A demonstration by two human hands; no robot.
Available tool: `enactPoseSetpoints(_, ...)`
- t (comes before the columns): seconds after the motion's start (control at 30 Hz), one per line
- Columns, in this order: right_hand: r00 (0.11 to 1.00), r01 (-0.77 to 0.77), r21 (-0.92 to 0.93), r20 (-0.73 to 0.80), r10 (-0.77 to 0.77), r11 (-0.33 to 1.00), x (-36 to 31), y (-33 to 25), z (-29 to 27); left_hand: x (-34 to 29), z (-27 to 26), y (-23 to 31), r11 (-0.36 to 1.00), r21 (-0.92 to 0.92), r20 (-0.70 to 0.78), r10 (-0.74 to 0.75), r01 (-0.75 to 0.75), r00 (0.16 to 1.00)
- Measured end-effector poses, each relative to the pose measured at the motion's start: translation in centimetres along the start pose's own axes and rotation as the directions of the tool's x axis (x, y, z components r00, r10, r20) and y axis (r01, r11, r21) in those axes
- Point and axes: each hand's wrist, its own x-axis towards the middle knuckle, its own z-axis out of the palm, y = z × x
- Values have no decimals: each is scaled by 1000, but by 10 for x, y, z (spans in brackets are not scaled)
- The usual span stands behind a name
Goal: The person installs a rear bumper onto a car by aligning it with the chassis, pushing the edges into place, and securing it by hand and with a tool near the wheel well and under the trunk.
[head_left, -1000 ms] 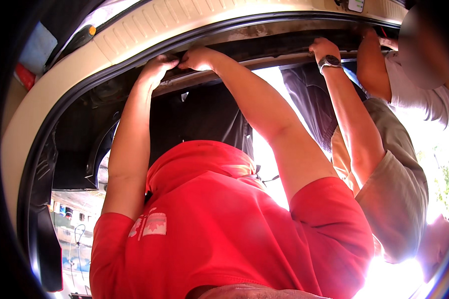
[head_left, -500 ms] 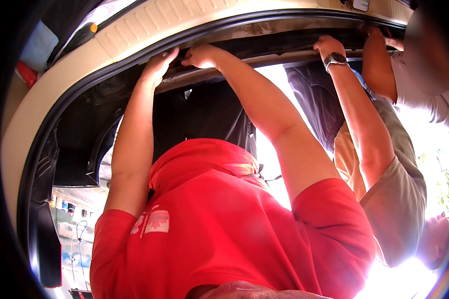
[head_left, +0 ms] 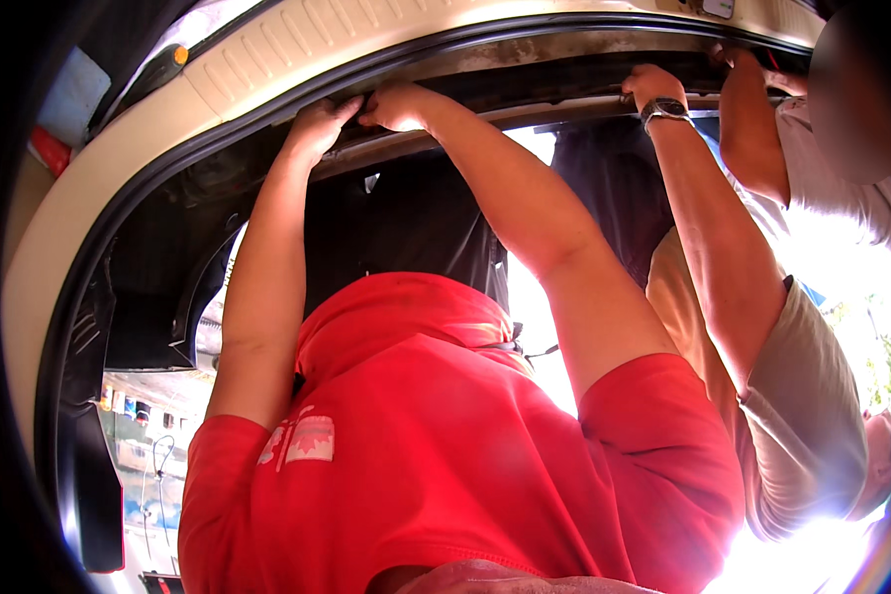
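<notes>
Two raised bare arms in red sleeves: left hand and right hand side by side, fingers curled onto the black rubber seal lining a cream car body opening overhead. At right, a co-worker's hand wearing a wristwatch, pressed on the same edge.

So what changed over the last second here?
Very little. The left hand and right hand press side by side on the black seal along the cream car body's opening, as before. The co-worker's watch hand drifted slightly right along the same edge. No grip was taken or released.
</notes>
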Motion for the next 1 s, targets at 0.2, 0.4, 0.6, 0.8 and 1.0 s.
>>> enactPoseSetpoints(0.2, 999, -8, 79, 53, 4, 997, 8, 8, 2, -10, 0, 0, 893, -402, 95, 261, -203, 961)
enactPoseSetpoints(0.4, 1000, -29, 1, 9, 29, 1000, 5, 3, 0, -16, -7, 30, 978, 190, -8, -83, 83, 997)
enactPoseSetpoints(0.6, 998, 4, 10, 56, -5, 1000, 3, 1, -3, -16, -4, 7, 929, -301, 52, 242, -216, 969)
enactPoseSetpoints(0.8, 1000, -10, -1, -7, 10, 1000, 8, 6, 1, -20, -5, 29, 995, 93, -54, 32, -27, 998)
enactPoseSetpoints(1.0, 993, -10, -12, 116, 11, 1000, 2, -1, -4, -21, -6, 13, 969, -185, 29, 170, -162, 985)
